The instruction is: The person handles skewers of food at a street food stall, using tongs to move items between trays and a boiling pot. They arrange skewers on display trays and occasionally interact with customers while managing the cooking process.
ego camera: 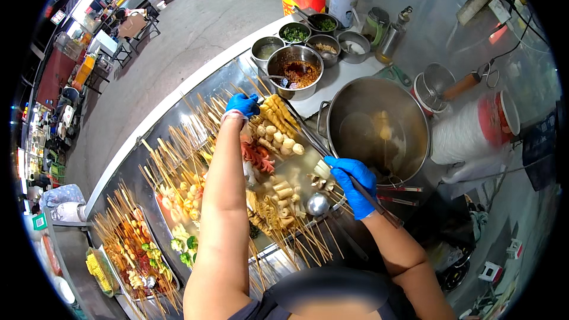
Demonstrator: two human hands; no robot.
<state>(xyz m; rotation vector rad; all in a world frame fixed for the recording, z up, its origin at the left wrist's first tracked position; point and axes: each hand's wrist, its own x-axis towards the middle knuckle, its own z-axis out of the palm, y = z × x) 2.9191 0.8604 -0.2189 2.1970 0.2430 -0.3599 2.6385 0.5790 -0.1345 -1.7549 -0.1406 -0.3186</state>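
My left hand (pixel 242 106), in a blue glove, is curled at the stick ends of yellow folded skewers (pixel 276 113); its fingers partly hide what they pinch. My right hand (pixel 355 182), also gloved in blue, grips long dark metal tongs (pixel 318 142) that slant up-left to those skewers. Below them in the steaming broth tray (pixel 298 231) lie skewers of pale balls (pixel 284 140), red sausage pieces (pixel 258 156) and rolled tofu sheets (pixel 284 193). A metal ladle (pixel 318 204) rests in the broth, left of my right hand.
Right of the tray stands a large steaming pot (pixel 355 98) with one skewer inside. Behind it are a chili oil pot (pixel 294 69), small condiment bowls (pixel 295 33) and a stick holder (pixel 344 2). A wire strainer (pixel 438 82) sits at right. Another skewer tray (pixel 140 253) is at lower left.
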